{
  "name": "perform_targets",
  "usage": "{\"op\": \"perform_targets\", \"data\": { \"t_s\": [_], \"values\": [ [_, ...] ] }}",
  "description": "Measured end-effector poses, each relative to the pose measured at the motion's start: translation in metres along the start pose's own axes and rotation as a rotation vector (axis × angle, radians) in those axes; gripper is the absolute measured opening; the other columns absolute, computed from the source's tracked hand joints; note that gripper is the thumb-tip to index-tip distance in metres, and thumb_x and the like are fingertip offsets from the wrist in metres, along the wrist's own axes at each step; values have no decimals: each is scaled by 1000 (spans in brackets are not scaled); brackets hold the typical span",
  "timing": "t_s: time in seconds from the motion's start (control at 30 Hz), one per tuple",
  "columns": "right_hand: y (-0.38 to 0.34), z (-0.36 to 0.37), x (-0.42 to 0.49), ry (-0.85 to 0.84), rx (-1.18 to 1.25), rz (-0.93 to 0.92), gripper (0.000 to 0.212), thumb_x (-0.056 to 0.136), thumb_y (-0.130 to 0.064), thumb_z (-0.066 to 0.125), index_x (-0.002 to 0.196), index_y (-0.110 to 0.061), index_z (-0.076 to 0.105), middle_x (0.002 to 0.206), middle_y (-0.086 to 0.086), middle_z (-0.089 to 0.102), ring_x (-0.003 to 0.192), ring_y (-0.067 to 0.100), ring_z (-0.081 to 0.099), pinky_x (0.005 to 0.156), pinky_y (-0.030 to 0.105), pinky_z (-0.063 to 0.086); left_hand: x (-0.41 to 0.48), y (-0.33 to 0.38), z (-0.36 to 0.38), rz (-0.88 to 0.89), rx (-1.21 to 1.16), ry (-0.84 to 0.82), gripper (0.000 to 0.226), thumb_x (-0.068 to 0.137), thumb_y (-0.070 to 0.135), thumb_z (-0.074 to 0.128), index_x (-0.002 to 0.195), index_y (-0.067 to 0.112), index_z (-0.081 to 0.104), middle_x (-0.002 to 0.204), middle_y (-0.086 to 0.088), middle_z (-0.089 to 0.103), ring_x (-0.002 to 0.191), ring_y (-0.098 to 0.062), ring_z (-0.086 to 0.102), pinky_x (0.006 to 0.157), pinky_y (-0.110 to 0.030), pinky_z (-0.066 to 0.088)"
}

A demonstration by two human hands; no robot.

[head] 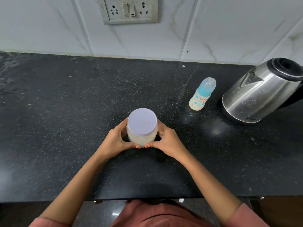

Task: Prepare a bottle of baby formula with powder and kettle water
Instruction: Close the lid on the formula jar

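Note:
A clear jar of pale powder point(142, 128) with a lilac lid stands on the black counter near the middle. My left hand point(114, 141) wraps its left side and my right hand point(168, 141) its right side, thumbs meeting in front. To the right, a baby bottle point(202, 96) with a blue collar and clear cap stands upright and closed. Further right, a steel kettle point(262, 90) with a black lid sits on the counter.
The black speckled counter point(65, 120) runs wide to the left and ends at a front edge near my body. A white tiled wall with a socket panel point(129, 10) stands behind.

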State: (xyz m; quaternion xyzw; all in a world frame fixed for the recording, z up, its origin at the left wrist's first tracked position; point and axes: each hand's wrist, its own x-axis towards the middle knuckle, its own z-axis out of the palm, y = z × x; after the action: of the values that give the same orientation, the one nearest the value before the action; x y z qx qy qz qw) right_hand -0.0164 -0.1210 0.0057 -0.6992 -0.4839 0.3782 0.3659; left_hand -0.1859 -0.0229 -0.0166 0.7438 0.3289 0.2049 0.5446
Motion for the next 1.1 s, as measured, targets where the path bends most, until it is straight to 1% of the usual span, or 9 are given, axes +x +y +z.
{"op": "perform_targets", "data": {
  "t_s": [0.07, 0.17, 0.27, 0.4, 0.6, 0.67, 0.87, 1.0, 1.1],
  "values": [
    [-1, -8, 12, 24, 32, -1, 91, 62, -3, 80, 140, -19, 36, 137, 0, 50, 127, 8, 42, 106, 28, 37, 16, 5, 0, 3, -23, -8, 96, 54, 7, 86, 130, 32, 33, 124, 20, 48, 111, 16, 46, 93, -5, 36],
    [-2, -21, 32, 75, 64, 8, 87, 63, 0, 78, 138, -18, 38, 136, 2, 51, 124, 10, 44, 103, 29, 41, 42, 10, 1, 6, -90, -5, 98, 54, 10, 83, 137, 18, 32, 132, 4, 48, 122, -5, 47, 102, -20, 38],
    [-1, -31, 53, 119, 65, 20, 84, 64, 1, 78, 137, -15, 40, 135, 5, 52, 125, 16, 46, 103, 34, 43, 68, 14, -1, 23, -71, -21, 96, 53, 20, 82, 135, 24, 31, 131, 6, 48, 123, -9, 46, 104, -29, 38],
    [2, -42, 80, 133, 25, 28, 82, 65, -2, 78, 137, -14, 41, 135, 7, 52, 126, 20, 46, 104, 40, 43, 102, 11, -6, 17, -18, -45, 96, 58, 13, 86, 137, 23, 32, 132, 4, 50, 123, -10, 46, 106, -36, 36],
    [7, -50, 110, 167, 11, 46, 80, 63, -3, 79, 134, -14, 43, 131, 9, 55, 124, 23, 49, 101, 46, 44, 136, 5, -11, -16, 36, -58, 97, 56, 17, 85, 138, 19, 34, 132, 2, 51, 123, -11, 47, 107, -40, 36],
    [9, -52, 117, 170, 13, 49, 81, 63, -4, 79, 134, -15, 43, 132, 8, 54, 124, 23, 48, 101, 46, 44, 143, 2, -11, -26, 43, -55, 96, 58, 14, 85, 139, 18, 33, 133, 2, 51, 123, -11, 46, 107, -40, 36],
    [13, -54, 124, 159, 11, 37, 78, 65, -3, 78, 134, -12, 43, 132, 10, 53, 125, 23, 47, 102, 45, 44, 153, -1, -11, -29, 43, -60, 93, 62, 8, 82, 139, 18, 31, 131, 6, 48, 124, -10, 45, 108, -36, 34],
    [14, -55, 124, 135, -4, 34, 80, 67, -4, 77, 137, -14, 39, 136, 8, 50, 128, 23, 44, 104, 44, 41, 152, -1, -9, -27, 47, -71, 94, 64, 9, 81, 141, 18, 27, 137, 3, 45, 127, -11, 42, 109, -37, 33],
    [14, -54, 122, 132, -31, 22, 81, 69, -7, 76, 138, -17, 36, 138, 7, 48, 129, 23, 43, 106, 44, 40, 149, 0, -9, -20, 105, -57, 95, 69, 12, 79, 144, 20, 22, 142, 2, 41, 129, -10, 38, 109, -33, 31]
  ]
}}
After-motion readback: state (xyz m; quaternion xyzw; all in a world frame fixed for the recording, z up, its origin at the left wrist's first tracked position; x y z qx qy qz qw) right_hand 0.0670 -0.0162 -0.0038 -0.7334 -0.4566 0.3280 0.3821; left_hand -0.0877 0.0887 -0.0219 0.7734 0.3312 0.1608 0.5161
